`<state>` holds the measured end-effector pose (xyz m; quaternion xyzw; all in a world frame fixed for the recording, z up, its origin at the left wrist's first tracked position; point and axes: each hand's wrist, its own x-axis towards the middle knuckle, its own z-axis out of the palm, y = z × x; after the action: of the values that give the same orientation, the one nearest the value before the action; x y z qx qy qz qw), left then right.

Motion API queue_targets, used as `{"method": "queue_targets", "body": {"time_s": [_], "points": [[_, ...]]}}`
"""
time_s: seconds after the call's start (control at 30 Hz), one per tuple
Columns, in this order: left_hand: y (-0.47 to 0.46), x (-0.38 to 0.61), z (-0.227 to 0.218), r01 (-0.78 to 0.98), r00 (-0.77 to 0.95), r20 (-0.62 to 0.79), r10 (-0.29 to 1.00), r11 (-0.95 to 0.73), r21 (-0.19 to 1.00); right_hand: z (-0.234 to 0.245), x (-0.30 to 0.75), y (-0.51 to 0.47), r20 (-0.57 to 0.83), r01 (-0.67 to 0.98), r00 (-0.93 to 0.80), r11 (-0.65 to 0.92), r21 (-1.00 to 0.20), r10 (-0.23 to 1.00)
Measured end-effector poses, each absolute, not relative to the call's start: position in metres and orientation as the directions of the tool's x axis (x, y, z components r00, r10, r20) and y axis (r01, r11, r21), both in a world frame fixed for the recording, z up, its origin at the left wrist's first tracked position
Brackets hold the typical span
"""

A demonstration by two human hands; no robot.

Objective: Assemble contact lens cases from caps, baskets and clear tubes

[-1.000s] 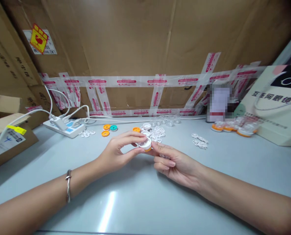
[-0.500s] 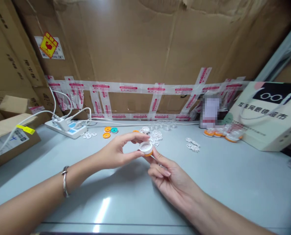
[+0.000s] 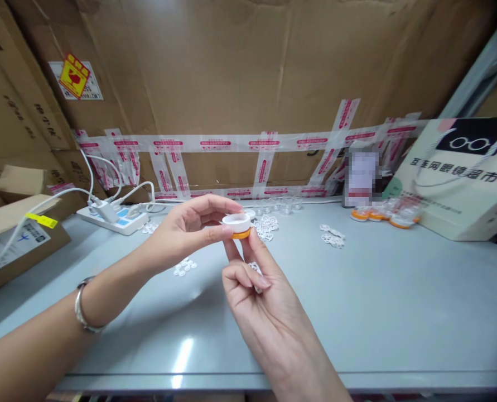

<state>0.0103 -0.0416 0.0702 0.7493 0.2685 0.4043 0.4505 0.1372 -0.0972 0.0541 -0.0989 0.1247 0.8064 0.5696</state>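
Between my hands, a small round piece (image 3: 236,225) with a white upper ring and an orange base is held level above the grey table. My left hand (image 3: 181,226) pinches its white part from the left, thumb in front and fingers behind. From below and the right, my right hand (image 3: 265,290) grips the orange base with thumb and finger. A white openwork piece (image 3: 255,271) is tucked under the curled fingers of my right hand. Behind the hands lies a pile of white openwork pieces (image 3: 265,228). Several small white discs (image 3: 185,267) are below my left wrist.
Clear round cups (image 3: 285,206) line the back. At right are a few white openwork pieces (image 3: 332,237), clear pieces with orange bases (image 3: 367,214), a pixelated upright object (image 3: 360,178) and a paper bag (image 3: 461,184). A power strip (image 3: 116,219) and cardboard box (image 3: 26,229) stand left.
Both hands have shifted slightly up and left in view with the round piece, which now shows more from its side. The white piece under my right fingers shows more clearly.
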Motion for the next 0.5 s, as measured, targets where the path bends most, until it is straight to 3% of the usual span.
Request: {"method": "queue_targets", "body": {"time_s": [0.13,0.5], "points": [[-0.0371,0.0088,0.0669,0.004,0.487,0.374,0.789,-0.431,0.902,0.0549,0.1310,-0.0939,-0.314,-0.948,-0.312,-0.316,0.042,0.897],[-0.0390,0.0106,0.0647,-0.059,0.480,0.358,0.801,-0.378,0.924,0.0508,0.1276,-0.0947,-0.286,-0.953,-0.304,-0.294,0.078,0.909]]}}
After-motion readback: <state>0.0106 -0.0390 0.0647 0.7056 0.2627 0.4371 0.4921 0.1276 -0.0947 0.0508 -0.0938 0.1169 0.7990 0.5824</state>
